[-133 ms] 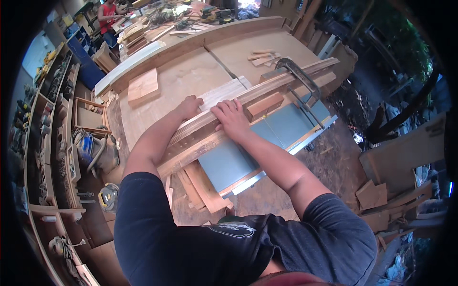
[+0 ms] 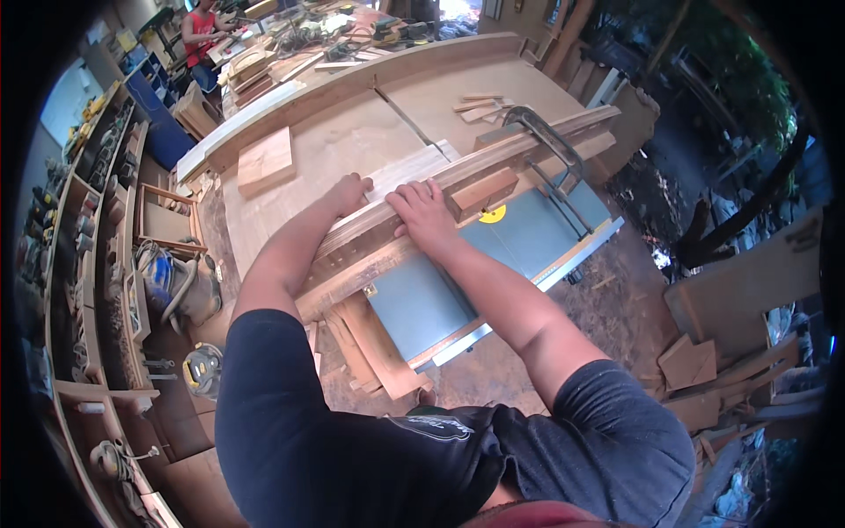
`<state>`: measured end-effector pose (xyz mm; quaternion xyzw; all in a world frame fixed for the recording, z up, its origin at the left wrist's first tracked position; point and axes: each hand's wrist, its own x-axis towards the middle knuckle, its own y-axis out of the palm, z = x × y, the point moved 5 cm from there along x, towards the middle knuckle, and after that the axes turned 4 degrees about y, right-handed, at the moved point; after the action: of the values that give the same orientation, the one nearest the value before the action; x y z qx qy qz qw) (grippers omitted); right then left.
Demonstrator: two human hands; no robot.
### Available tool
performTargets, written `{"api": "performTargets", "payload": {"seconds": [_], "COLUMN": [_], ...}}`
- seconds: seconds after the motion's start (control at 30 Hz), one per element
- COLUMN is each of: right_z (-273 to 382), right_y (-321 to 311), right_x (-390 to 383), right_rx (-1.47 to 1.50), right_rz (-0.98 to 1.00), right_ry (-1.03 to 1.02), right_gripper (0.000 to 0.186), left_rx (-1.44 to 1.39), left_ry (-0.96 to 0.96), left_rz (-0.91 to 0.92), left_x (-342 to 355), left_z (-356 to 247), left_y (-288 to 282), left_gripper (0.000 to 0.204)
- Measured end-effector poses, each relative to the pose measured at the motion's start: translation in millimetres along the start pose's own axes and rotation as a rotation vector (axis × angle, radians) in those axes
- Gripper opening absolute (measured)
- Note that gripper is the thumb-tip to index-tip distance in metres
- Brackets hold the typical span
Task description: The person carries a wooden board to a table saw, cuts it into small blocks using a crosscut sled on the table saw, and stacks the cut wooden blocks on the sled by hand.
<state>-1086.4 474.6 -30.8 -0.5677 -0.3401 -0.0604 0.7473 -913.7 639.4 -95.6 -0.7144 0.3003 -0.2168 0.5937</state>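
A wooden crosscut sled [image 2: 339, 141] lies on a blue-grey table saw [image 2: 418, 295], its saw slot running away from me. Against the near fence [image 2: 352, 236] rests a pale board [image 2: 407, 169], its end by the slot. My left hand [image 2: 352, 195] reaches over the fence, fingers curled and pressed on the board. Over the fence's top edge my right hand [image 2: 425, 216] is hooked, fingers on the far side near the board and thumb on the near side. The blade is not visible. A wooden block [image 2: 487, 194] sticks out from the fence beside my right hand.
A clamp [image 2: 570, 158] grips the fence at right. A square wood block [image 2: 266, 162] and thin offcuts [image 2: 480, 107] lie on the sled. A yellow insert [image 2: 493, 214] shows in the saw table. Shelves line the left; a person in red [image 2: 201, 40] stands far off.
The sled has slid slightly away from me with both hands on it. More of the saw table and its yellow insert now shows.
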Motion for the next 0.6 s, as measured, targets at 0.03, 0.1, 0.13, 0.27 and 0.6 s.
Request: {"api": "performTargets", "payload": {"seconds": [0.03, 0.1, 0.13, 0.27, 0.6], "right_z": [4.1, 6.0, 4.8, 3.0, -9.0], "right_y": [-1.9, -4.6, -4.5, -2.5, -28.2], "right_x": [2.3, 8.8, 13.9, 20.1, 19.3], "right_rx": [-0.006, -0.015, 0.017, 0.1, 0.126], "right_rz": [-0.003, -0.007, 0.008, 0.026, 0.118], "right_ry": [-0.005, -0.017, -0.025, -0.034, 0.013], "right_gripper": [0.071, 0.069, 0.066, 0.059, 0.055], "left_rx": [0.011, 0.023, -0.004, -0.024, -0.11], "left_ry": [0.02, 0.037, 0.019, -0.033, -0.078], "left_rz": [-0.026, -0.058, -0.048, -0.01, -0.014], "left_x": [-3.4, -4.9, -3.4, -6.1, -28.2], "left_z": [1.5, 2.5, 3.3, 1.8, -42.5], "left_y": [-2.0, -6.2, -8.4, -5.9, -22.2], "left_gripper": [0.039, 0.036, 0.038, 0.042, 0.048]}}
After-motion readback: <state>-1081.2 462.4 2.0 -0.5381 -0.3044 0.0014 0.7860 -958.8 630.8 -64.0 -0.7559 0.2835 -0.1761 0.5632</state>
